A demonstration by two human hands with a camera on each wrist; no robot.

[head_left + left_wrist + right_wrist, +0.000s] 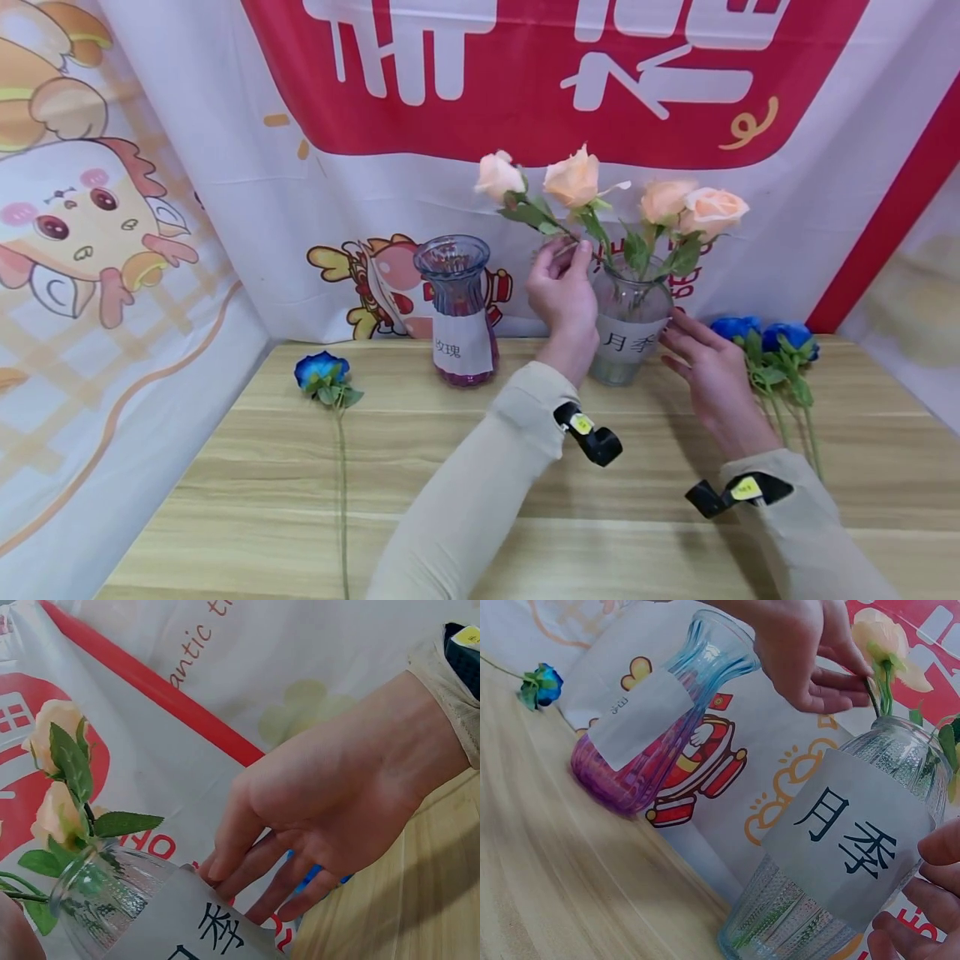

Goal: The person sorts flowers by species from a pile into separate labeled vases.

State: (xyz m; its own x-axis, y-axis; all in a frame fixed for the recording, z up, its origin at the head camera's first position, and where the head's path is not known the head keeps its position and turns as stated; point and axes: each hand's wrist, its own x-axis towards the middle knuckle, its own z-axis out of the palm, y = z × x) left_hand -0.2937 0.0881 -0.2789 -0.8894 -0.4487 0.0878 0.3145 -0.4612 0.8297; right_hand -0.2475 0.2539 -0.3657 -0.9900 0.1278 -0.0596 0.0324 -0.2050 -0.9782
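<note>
My left hand (pixel 566 300) pinches the stem of a peach rose (pixel 498 175) at the mouth of a clear ribbed glass vase (pixel 618 372). That rose leans out to the left. Several other peach roses (pixel 572 178) stand in the vase, their stems showing through its glass. A white paper label (pixel 849 832) with two black characters is on its front. My right hand (pixel 712 379) is at the vase's right side, fingers extended along the glass; in the left wrist view the fingertips (pixel 217 866) reach behind the label's edge.
A blue-to-purple glass vase (pixel 463 292) with a white label stands to the left. One blue rose (pixel 321 371) lies on the wooden table (pixel 255 483) at left; two blue roses (pixel 789 337) lie at right, behind my right hand. A printed cloth (pixel 240 208) hangs behind.
</note>
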